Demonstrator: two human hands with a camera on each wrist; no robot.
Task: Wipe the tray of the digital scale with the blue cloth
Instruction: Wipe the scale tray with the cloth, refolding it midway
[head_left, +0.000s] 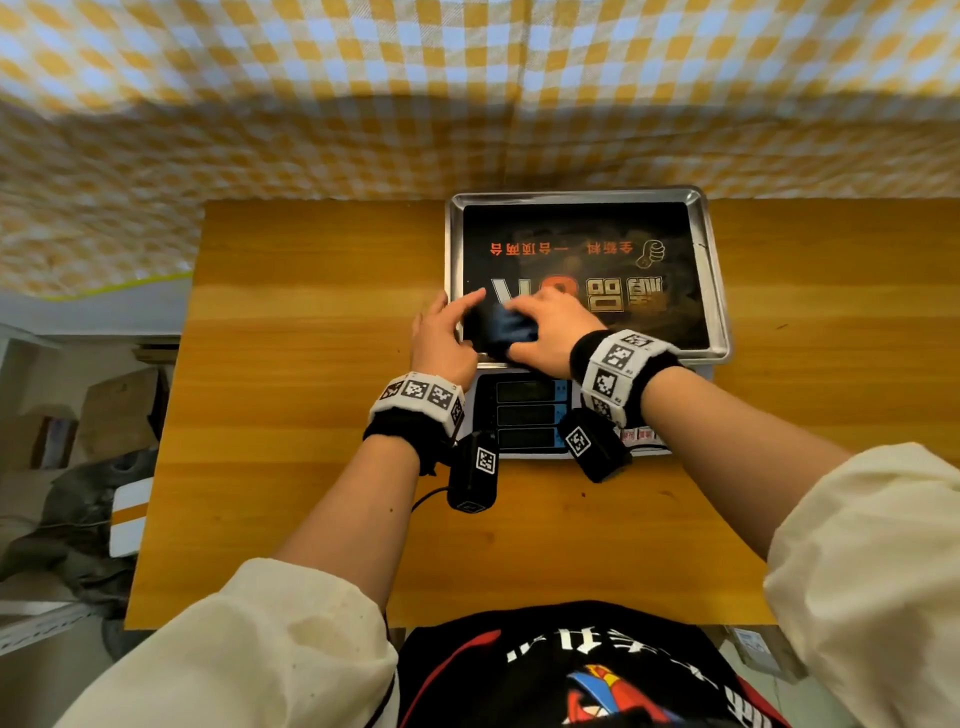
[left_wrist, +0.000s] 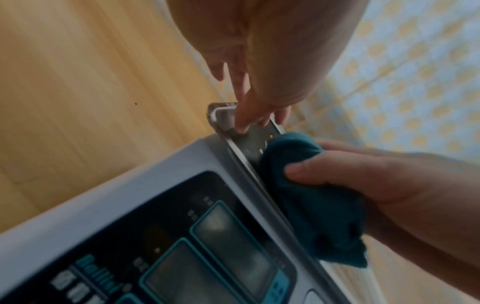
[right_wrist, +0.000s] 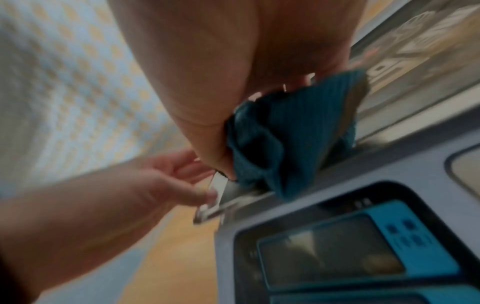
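Note:
The digital scale (head_left: 524, 415) stands on a wooden table, its steel tray (head_left: 712, 270) lined with a black printed sheet. My right hand (head_left: 524, 322) grips a bunched blue cloth (head_left: 506, 328) and presses it onto the tray's near-left part. The right wrist view shows the cloth (right_wrist: 280, 133) wadded under my palm against the near rim. My left hand (head_left: 457, 312) lies at the tray's near-left corner (left_wrist: 221, 109), fingers (left_wrist: 242, 121) straight and touching the rim and sheet. In the left wrist view the cloth (left_wrist: 311, 195) sits under my right thumb.
The wooden table (head_left: 311, 364) extends left, right and in front of the scale. A yellow-and-blue checked cloth (head_left: 311, 130) hangs behind it. Boxes and clutter (head_left: 78, 441) lie on the floor off the table's left edge.

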